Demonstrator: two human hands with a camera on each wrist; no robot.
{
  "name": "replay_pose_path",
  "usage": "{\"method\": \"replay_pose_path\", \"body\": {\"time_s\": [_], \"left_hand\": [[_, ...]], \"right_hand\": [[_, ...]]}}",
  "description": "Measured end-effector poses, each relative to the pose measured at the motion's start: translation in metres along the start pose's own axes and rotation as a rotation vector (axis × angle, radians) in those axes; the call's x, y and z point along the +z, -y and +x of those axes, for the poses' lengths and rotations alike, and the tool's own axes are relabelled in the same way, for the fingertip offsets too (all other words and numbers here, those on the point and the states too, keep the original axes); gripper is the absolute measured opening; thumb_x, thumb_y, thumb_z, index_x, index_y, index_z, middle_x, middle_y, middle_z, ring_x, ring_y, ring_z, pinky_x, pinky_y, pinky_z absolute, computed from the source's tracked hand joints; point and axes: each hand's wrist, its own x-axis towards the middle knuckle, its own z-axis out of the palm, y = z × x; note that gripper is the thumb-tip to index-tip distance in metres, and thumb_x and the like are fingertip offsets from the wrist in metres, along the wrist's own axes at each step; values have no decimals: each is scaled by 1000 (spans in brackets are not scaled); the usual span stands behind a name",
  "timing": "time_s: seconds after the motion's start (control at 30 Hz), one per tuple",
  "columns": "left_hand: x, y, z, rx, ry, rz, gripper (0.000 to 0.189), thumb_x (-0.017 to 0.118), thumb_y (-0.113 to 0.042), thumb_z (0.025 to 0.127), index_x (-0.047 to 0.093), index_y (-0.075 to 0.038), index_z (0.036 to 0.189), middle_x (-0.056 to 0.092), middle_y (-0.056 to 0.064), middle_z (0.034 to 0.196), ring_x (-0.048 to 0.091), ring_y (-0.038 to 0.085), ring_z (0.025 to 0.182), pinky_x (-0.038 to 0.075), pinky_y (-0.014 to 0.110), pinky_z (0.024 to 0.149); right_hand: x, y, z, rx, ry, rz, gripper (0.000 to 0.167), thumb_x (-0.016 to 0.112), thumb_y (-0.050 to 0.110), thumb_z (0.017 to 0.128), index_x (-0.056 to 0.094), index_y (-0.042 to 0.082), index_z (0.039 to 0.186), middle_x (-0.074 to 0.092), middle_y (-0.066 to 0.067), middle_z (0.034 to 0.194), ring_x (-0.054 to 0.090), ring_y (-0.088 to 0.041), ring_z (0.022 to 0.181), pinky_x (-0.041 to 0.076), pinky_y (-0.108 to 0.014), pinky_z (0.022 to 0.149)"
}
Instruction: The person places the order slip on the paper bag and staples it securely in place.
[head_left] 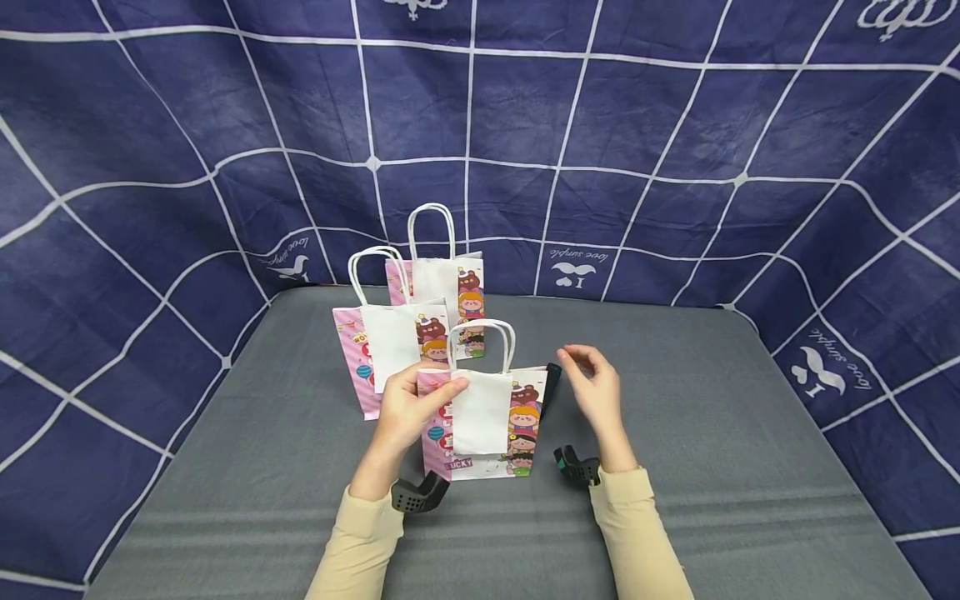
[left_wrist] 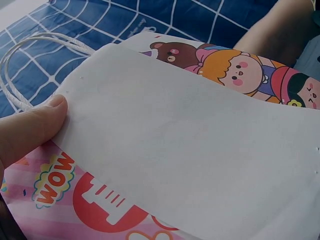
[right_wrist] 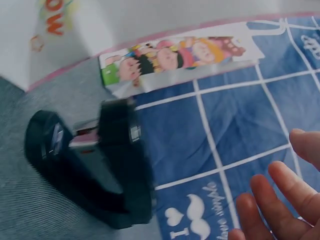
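My left hand (head_left: 408, 408) pinches the upper left edge of the nearest paper gift bag (head_left: 480, 467), thumb over the front. That bag stands upright, pink and white with cartoon figures, a blank white flap and two white rope handles. In the left wrist view the thumb (left_wrist: 37, 117) presses on the edge of the white flap (left_wrist: 175, 135). My right hand (head_left: 597, 396) is held to the right of the bag with nothing in it, its fingers loosely bent. Between it and the bag is a black stapler (right_wrist: 125, 165), partly hidden behind the bag in the head view.
Two matching gift bags stand upright behind to the left, one middle bag (head_left: 393, 346) and one far bag (head_left: 435, 279). The grey table (head_left: 712, 433) meets a blue checked cloth (head_left: 660, 125) at the back and sides. A black wrist camera (head_left: 420, 493) sits on the left wrist.
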Motion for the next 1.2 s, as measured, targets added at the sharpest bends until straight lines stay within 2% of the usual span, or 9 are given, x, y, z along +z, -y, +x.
{"method": "replay_pose_path", "body": {"time_s": [0.17, 0.33, 0.53, 0.67, 0.83, 1.2], "left_hand": [[0, 0, 0, 6, 2, 6, 16, 73, 7, 76, 65, 12, 89, 62, 1, 72, 54, 9, 61, 47, 21, 54], [0, -1, 0, 8, 4, 9, 16, 73, 6, 76, 65, 12, 89, 61, 0, 71, 53, 9, 61, 46, 21, 54], [0, 0, 0, 2, 5, 5, 16, 73, 6, 76, 65, 12, 89, 61, -1, 70, 53, 9, 61, 46, 21, 54], [0, 1, 0, -7, 2, -2, 16, 73, 6, 77, 65, 12, 89, 61, -1, 70, 54, 9, 61, 47, 21, 54], [0, 1, 0, -6, -1, -3, 16, 73, 6, 77, 65, 12, 89, 61, -3, 70, 53, 9, 61, 46, 21, 54], [0, 0, 0, -1, -9, 5, 16, 73, 7, 76, 65, 12, 88, 60, -6, 70, 51, 7, 62, 44, 20, 54]], "right_hand": [[4, -12, 1, 41, 19, -24, 33, 66, 32, 88, 66, 5, 106, 65, -13, 108, 58, -25, 99, 44, -38, 89], [11, -25, 0, 38, 6, -41, 35, 68, 33, 87, 66, 4, 105, 65, -14, 106, 60, -27, 98, 45, -40, 87], [15, -35, -1, 75, 13, -84, 37, 71, 33, 84, 66, 4, 106, 64, -15, 109, 57, -28, 104, 43, -42, 90], [16, -41, -2, 106, 43, -90, 36, 72, 30, 84, 65, 3, 108, 63, -17, 112, 56, -29, 106, 42, -43, 90], [20, -52, -3, 102, 60, -114, 35, 72, 23, 84, 64, 1, 110, 61, -19, 112, 56, -31, 105, 44, -44, 88], [20, -63, -4, 115, 128, -205, 56, 70, 28, 84, 52, -3, 128, 52, -21, 122, 50, -33, 112, 43, -44, 92]]}}
